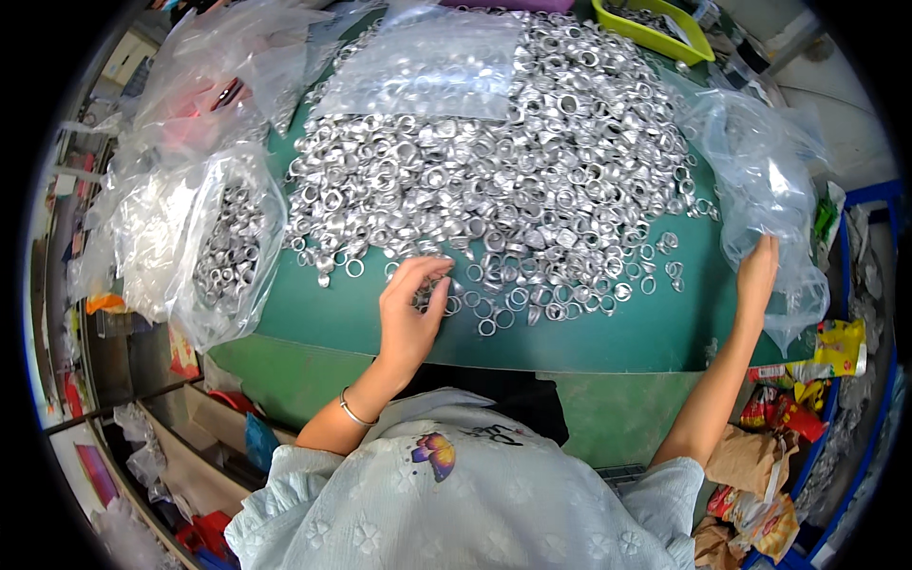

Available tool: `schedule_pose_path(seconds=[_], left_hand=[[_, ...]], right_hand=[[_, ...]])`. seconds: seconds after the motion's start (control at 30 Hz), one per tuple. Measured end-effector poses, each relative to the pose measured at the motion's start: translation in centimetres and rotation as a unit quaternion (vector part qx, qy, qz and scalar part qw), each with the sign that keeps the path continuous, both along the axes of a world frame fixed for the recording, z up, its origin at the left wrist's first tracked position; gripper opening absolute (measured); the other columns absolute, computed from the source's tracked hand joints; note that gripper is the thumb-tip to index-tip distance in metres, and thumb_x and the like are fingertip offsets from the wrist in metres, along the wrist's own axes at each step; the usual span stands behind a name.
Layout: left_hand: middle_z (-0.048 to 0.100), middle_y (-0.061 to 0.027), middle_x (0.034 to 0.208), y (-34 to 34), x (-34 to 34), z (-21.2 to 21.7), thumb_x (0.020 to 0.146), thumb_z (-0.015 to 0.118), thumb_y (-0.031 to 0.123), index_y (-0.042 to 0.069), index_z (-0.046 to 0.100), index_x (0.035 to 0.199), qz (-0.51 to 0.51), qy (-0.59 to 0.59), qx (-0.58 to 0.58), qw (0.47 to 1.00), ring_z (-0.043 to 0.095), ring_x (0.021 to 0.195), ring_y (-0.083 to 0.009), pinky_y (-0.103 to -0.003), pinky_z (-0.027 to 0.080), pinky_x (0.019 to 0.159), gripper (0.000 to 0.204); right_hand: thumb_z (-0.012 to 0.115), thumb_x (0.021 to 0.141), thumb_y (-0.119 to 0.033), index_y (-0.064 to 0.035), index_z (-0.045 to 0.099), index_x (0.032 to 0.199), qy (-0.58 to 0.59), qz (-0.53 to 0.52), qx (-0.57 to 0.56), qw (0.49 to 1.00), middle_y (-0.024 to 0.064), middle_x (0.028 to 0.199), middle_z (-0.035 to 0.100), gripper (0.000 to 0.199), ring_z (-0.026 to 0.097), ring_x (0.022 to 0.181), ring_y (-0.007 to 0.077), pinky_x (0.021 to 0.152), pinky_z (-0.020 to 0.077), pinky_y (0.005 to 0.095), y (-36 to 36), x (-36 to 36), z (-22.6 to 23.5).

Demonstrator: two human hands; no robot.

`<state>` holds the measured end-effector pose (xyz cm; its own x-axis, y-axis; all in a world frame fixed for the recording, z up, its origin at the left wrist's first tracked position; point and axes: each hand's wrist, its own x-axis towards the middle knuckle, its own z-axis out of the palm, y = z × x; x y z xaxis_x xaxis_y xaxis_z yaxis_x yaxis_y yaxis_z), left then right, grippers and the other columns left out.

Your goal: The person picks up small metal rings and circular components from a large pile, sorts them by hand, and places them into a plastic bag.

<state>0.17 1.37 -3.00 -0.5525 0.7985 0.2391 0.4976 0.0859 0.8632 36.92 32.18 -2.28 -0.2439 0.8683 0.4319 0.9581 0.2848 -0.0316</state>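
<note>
Small silver metal rings (494,180) lie heaped across the middle of the desk (622,347), with a looser scatter along the near side of the heap. The left hand (408,309) is at this near edge, half curled, thumb parted from the fingers; rings show in the gap, but I can't tell whether any are gripped. The right hand (758,271) is at the near part of a crumpled clear bag (760,171) on the right, its fingers close together against the film; whether they pinch it is unclear.

Each ring should be light, stiff and rather slippery, best taken by the band between thumb and fingertip. The bag looks soft and limp, easiest to hold by a gathered fold or its rim. Far left, another clear bag (270,285) holds more rings; a flat clear bag (418,71) lies on the heap's far side.
</note>
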Motion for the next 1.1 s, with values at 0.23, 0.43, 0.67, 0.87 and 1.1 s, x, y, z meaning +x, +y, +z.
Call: schedule_pose_path(seconds=[0.23,0.43,0.67,0.87,1.1], left_hand=[[0.056,-0.0074,0.11,-1.1,1.1,0.2,0.072,0.069,0.004,0.008,0.061,0.103,-0.098,0.201,-0.089,0.971,0.051,0.105,-0.0256,-0.038,0.034,0.088,0.033],[0.053,-0.0075,0.113,-2.2,-0.9,-1.7,0.071,0.067,0.001,0.008,0.06,0.099,-0.112,0.259,-0.105,0.954,0.049,0.107,-0.0263,-0.042,0.03,0.089,0.03],[0.053,-0.0071,0.107,-0.6,0.5,-1.0,0.072,0.066,0.0,0.008,0.06,0.099,-0.1,0.206,-0.04,0.973,0.05,0.101,-0.025,-0.038,0.033,0.085,0.029],[0.052,-0.0056,0.092,1.8,1.3,-1.5,0.075,0.065,0.004,0.008,0.06,0.095,-0.14,0.242,-0.078,0.957,0.05,0.084,-0.0241,-0.036,0.034,0.073,0.022],[0.057,-0.009,0.101,1.2,0.3,-1.0,0.075,0.064,-0.001,0.004,0.06,0.095,-0.137,0.117,-0.064,0.982,0.057,0.084,-0.0262,-0.035,0.043,0.073,0.021]], right_hand=[[0.065,0.076,-0.006,-0.0031,0.057,0.106,0.173,0.33,-0.213,0.903,0.0142,0.108,0.056,0.031,0.051,0.106,0.031,0.088,0.04,0.0399,-16.4,-13.0,3.8],[0.073,0.07,-0.017,-0.0076,0.061,0.103,0.073,0.388,-0.199,0.897,0.0086,0.124,0.048,0.037,0.041,0.12,0.0301,0.097,0.0274,0.0459,-20.2,-17.2,0.4],[0.077,0.067,-0.021,-0.0094,0.061,0.09,0.174,0.249,-0.147,0.941,0.0077,0.105,0.051,0.031,0.046,0.102,0.0288,0.085,0.031,0.0409,-21.9,-15.5,-1.5],[0.074,0.07,-0.024,-0.0077,0.059,0.093,0.136,0.266,-0.139,0.944,0.0077,0.095,0.051,0.032,0.045,0.091,0.0268,0.079,0.03,0.0388,-22.3,-17.1,-1.2],[0.073,0.07,-0.025,-0.005,0.057,0.088,0.056,0.196,-0.122,0.971,0.0085,0.09,0.05,0.031,0.046,0.087,0.0268,0.076,0.03,0.0395,-22.1,-20.0,-0.4]])
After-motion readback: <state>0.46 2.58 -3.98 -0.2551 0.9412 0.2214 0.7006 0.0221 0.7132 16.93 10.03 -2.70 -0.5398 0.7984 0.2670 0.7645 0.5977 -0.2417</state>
